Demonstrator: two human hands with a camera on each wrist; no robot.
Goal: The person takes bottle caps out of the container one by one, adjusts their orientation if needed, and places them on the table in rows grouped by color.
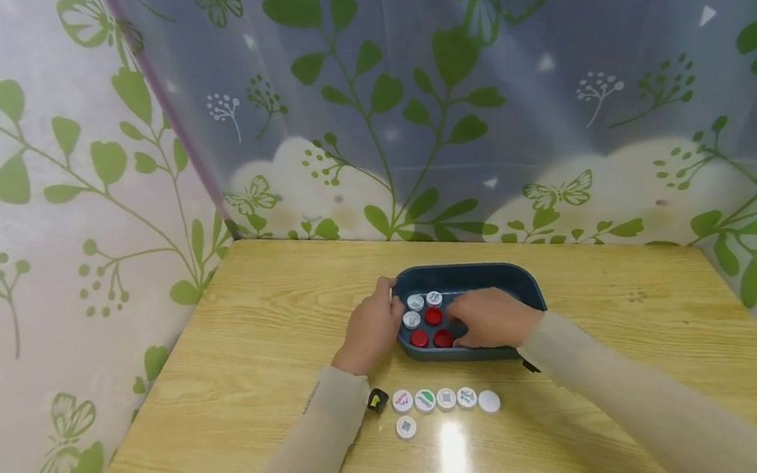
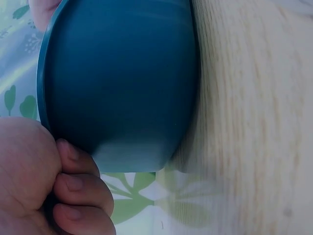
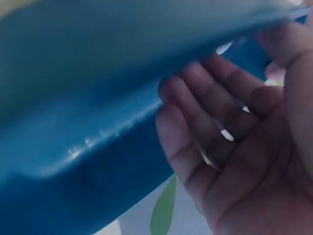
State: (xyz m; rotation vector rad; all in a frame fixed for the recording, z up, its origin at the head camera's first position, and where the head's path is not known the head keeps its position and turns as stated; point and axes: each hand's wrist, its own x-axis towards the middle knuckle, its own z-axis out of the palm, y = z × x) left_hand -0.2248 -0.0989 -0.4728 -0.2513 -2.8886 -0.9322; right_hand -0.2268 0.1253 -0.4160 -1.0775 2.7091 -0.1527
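Observation:
A dark blue plastic tray (image 1: 476, 353) with rounded corners sits on the table. My left hand (image 1: 373, 325) grips its left end, a finger on the rim; in the left wrist view several fingers (image 2: 80, 193) are curled beside the tray wall (image 2: 122, 83). Inside lie white bottle caps (image 1: 412, 319) with printed tops, and three red bottle caps (image 1: 433, 316). My right hand (image 1: 494, 316) reaches into the tray, its thumb side right by the front red cap (image 1: 443, 337). In the right wrist view, the fingers (image 3: 210, 98) are loosely bent, thumb apart, some tips hidden behind the rim.
On the wooden table (image 1: 276, 298), in front of the tray, stands a row of white printed caps (image 1: 446, 399) with one more cap (image 1: 406, 427) below it. A small black object (image 1: 377, 399) is at my left cuff. Leaf-patterned cloth (image 1: 375, 116) hangs behind the table.

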